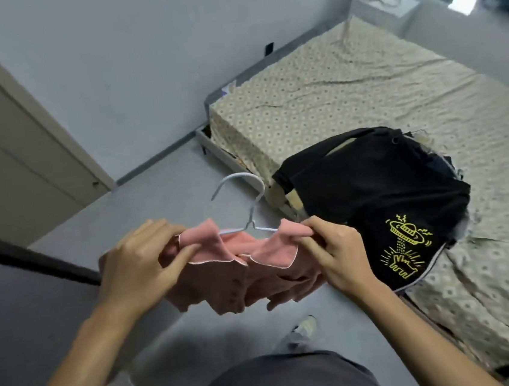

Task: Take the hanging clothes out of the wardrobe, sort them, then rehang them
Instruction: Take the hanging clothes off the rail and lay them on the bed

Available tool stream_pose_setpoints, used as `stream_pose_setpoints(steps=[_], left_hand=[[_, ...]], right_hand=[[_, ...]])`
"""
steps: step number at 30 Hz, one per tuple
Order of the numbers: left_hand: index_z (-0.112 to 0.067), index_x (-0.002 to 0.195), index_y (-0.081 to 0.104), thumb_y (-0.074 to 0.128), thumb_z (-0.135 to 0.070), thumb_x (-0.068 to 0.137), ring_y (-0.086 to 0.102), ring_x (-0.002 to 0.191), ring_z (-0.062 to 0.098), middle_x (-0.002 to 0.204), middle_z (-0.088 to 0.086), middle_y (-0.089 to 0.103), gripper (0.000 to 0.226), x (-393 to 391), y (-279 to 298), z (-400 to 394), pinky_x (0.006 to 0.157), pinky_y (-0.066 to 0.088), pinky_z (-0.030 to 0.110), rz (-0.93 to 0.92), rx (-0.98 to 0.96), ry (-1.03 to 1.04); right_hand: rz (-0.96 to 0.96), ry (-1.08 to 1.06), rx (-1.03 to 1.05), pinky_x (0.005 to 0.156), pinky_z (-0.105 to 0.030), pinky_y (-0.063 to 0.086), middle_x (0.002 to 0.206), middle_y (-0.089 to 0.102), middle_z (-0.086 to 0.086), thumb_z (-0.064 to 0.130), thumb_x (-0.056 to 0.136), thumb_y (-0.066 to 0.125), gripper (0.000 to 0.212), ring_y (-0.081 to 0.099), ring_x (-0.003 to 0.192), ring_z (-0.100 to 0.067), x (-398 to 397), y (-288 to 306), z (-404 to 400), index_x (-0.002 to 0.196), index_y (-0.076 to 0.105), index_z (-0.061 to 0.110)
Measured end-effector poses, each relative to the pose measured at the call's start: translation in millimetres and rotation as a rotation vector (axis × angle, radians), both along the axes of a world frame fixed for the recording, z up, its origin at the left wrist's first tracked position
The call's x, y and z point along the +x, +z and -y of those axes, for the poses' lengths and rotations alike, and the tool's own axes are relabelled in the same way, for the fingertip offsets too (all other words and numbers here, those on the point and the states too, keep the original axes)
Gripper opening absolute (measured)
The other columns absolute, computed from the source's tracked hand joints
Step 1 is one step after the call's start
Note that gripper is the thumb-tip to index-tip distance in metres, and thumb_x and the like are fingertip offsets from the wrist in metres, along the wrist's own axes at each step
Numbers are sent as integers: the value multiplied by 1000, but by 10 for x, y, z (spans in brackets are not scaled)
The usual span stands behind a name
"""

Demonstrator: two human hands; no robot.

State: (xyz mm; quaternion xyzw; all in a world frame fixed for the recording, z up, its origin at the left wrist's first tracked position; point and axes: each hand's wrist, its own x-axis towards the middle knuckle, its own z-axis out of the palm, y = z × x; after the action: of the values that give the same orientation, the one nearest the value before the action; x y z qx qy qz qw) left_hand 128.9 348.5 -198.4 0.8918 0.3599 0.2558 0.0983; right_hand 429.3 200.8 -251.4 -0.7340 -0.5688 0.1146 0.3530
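Plainly, both hands (141, 261) (337, 256) pinch a pink shirt (240, 276), unlabelled.

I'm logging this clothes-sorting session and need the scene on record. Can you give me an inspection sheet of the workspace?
Surface: bed with patterned sheet, wrinkled.
Job's things: pink shirt on a pale wire hanger; black garment pile on the bed's edge.
Clutter: nothing seen.
Grippers: left hand and right hand each pinch a shirt shoulder.
Cables: nothing seen.
Surroundings: grey floor, door, blurred items far right.
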Motion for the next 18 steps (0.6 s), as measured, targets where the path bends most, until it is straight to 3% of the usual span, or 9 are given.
stream_pose_setpoints(steps=[7,18], left_hand=[[-23,95,71,62,-50,95,59,79,21,82,-11,61,29,1909,-67,-518,67,51,41,-36,-22,-267],[-27,102,67,57,-52,95,58,86,18,90,-12,60,28,4326,-552,-1001,75,49,41,-129,-121,-639]], right_hand=[[-21,-280,2,63,-36,48,76,66,16,50,100,58,21,61,68,-5,1330,70,387,94,67,32],[-70,-683,-141,65,-42,47,69,61,12,52,94,58,22,58,68,-12,2741,-233,648,89,63,31]])
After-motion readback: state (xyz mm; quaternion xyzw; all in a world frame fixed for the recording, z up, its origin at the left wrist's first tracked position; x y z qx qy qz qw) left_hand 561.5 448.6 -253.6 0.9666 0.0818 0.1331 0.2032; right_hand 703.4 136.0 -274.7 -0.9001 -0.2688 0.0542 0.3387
